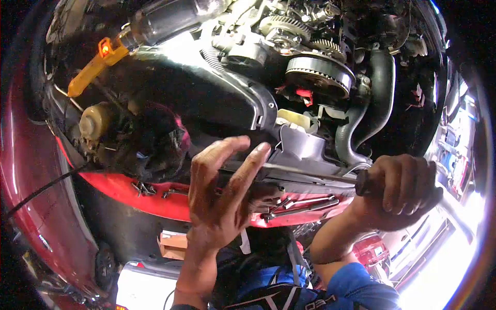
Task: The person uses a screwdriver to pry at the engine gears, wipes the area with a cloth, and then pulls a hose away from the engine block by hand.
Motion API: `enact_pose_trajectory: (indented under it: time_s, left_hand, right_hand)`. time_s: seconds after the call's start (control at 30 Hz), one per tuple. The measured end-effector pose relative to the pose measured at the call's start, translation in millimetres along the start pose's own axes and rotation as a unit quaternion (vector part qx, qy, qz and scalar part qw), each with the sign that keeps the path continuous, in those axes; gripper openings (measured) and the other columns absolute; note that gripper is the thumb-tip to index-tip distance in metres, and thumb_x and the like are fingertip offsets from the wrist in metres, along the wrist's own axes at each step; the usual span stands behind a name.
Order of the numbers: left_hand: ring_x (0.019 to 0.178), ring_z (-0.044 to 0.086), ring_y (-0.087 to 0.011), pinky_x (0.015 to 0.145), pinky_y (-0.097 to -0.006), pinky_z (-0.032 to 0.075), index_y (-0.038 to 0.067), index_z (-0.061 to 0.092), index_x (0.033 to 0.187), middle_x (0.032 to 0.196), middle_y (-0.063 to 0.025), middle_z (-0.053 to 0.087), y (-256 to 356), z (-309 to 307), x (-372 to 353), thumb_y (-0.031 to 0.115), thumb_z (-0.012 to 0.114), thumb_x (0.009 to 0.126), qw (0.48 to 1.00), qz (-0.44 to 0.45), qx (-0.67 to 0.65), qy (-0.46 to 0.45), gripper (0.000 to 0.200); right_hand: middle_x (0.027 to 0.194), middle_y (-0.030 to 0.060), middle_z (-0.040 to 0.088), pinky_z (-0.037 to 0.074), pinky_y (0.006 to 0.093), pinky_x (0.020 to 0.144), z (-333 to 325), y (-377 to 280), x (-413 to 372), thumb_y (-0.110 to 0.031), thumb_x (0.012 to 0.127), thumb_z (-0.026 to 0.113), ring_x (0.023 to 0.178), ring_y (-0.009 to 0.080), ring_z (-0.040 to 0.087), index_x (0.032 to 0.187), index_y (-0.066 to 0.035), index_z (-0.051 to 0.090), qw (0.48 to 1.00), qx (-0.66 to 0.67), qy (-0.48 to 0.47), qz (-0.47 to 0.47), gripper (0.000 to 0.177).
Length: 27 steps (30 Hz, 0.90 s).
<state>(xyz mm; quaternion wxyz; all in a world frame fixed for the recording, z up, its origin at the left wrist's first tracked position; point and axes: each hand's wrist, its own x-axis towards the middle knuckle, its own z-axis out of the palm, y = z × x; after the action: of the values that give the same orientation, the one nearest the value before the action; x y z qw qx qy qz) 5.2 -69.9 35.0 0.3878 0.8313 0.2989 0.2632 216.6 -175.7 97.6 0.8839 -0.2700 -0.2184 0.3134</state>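
Note:
My right hand (400, 191) is wrapped round the dark handle of a long thin metal tool (310, 174), which looks like a screwdriver. Its shaft points left across the front of the engine bay. Near the shaft's far end is my left hand (222, 191), fingers apart and raised over the front panel. The tip of the tool is hidden near the left fingers. Just behind lie a grey plastic cover (305, 144) and a pale yellowish part (293, 119). A large toothed wheel (320, 72) sits higher in the engine.
An orange work lamp (98, 67) hangs at the upper left. Wrenches (310, 205) and small metal parts (144, 188) rest along the red bumper (124, 199). A thick black hose (382, 93) curves down at the right. An open cardboard box (173, 244) stands below.

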Motion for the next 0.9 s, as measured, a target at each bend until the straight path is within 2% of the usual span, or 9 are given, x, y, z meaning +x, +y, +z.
enact_pose_trajectory:
  time_s: [0.17,0.27,0.33,0.4,0.43,0.53,0.7,0.8,0.9]
  left_hand:
    - [0.085,0.068,-0.0273,0.073,-0.0395,0.053,0.003,0.073,0.117,0.097,-0.0098,0.07,-16.5,-0.2,-9.0,0.003,0.081,0.075,0.982,-0.048,-0.158,-0.09,0.043]
    - [0.079,0.068,-0.0278,0.069,-0.0358,0.053,0.001,0.072,0.103,0.088,-0.0113,0.07,-25.5,-4.3,-19.1,0.001,0.078,0.078,0.978,-0.085,-0.178,-0.065,0.025]
    - [0.077,0.068,-0.0241,0.069,-0.0326,0.053,0.001,0.072,0.097,0.085,-0.0102,0.071,-41.7,-19.1,-25.5,0.003,0.075,0.085,0.977,-0.102,-0.184,-0.039,0.013]
    - [0.076,0.068,-0.0217,0.068,-0.0316,0.053,0.002,0.073,0.095,0.083,-0.0088,0.071,-50.4,-33.5,-28.2,0.004,0.074,0.088,0.977,-0.117,-0.177,-0.024,0.007]
    - [0.076,0.068,-0.0205,0.067,-0.0311,0.053,0.002,0.073,0.094,0.083,-0.0082,0.071,-53.1,-38.9,-29.7,0.005,0.074,0.089,0.98,-0.12,-0.157,-0.027,0.006]
    - [0.076,0.068,-0.0215,0.07,-0.0321,0.053,0.003,0.073,0.094,0.084,-0.0069,0.072,-52.7,-43.1,-26.4,0.01,0.075,0.089,0.979,-0.074,-0.185,-0.052,0.009]
    - [0.083,0.068,-0.0256,0.074,-0.0341,0.053,0.0,0.07,0.094,0.088,-0.0081,0.074,-52.3,-33.1,-34.4,0.007,0.067,0.094,0.98,-0.063,-0.175,0.071,0.008]
    - [0.099,0.066,-0.0266,0.09,-0.0396,0.05,-0.002,0.068,0.107,0.107,-0.0138,0.072,-71.9,-35.6,-41.0,0.026,0.046,0.109,0.973,-0.087,0.015,0.212,0.036]
    - [0.109,0.063,-0.0257,0.1,-0.0409,0.047,-0.001,0.067,0.12,0.12,-0.0133,0.069,-98.9,-40.3,-49.3,0.035,0.04,0.113,0.942,-0.148,0.123,0.275,0.046]
  right_hand:
    - [0.066,-0.0021,0.049,0.046,0.0268,0.049,-26.9,-5.6,-14.8,-0.024,0.107,0.047,0.059,0.0088,0.054,0.072,-0.014,0.043,0.989,0.066,0.125,0.043,0.037]
    - [0.083,0.0135,0.06,0.057,0.0379,0.068,-35.0,-5.5,-26.3,-0.033,0.097,0.055,0.083,0.0285,0.065,0.079,-0.006,0.056,0.983,-0.072,0.075,0.152,0.032]
    - [0.104,0.021,0.063,0.056,0.0428,0.083,-41.6,-19.1,-33.8,-0.032,0.087,0.062,0.1,0.0354,0.066,0.102,-0.004,0.063,0.936,-0.194,0.014,0.294,0.032]
    - [0.126,0.0286,0.067,0.056,0.0477,0.097,-43.0,-31.9,-37.8,-0.03,0.078,0.07,0.117,0.0424,0.067,0.124,-0.001,0.07,0.837,-0.297,-0.069,0.453,0.055]
    - [0.124,0.0242,0.07,0.054,0.0448,0.101,-32.0,-39.5,-41.2,-0.027,0.08,0.071,0.119,0.0368,0.067,0.131,-0.002,0.067,0.761,-0.338,-0.029,0.552,0.058]
    - [0.116,0.0134,0.072,0.054,0.0277,0.089,-16.2,-16.8,-39.8,-0.014,0.086,0.08,0.107,0.0156,0.068,0.139,-0.001,0.062,0.641,-0.471,-0.228,0.561,0.057]
    - [0.089,0.0022,0.067,0.047,0.0224,0.069,-24.1,-12.8,-61.1,-0.031,0.089,0.081,0.073,0.0079,0.06,0.132,0.005,0.063,0.712,-0.412,-0.085,0.562,0.059]
    - [0.077,-0.0005,0.06,0.037,0.0197,0.058,-35.5,-11.5,-63.7,-0.053,0.093,0.073,0.063,0.0037,0.051,0.12,0.005,0.065,0.758,-0.49,-0.026,0.43,0.065]
    - [0.083,-0.0007,0.06,0.042,0.0231,0.069,-26.7,-6.9,-42.8,-0.033,0.096,0.065,0.076,0.0052,0.054,0.123,-0.004,0.068,0.639,-0.636,0.047,0.43,0.04]
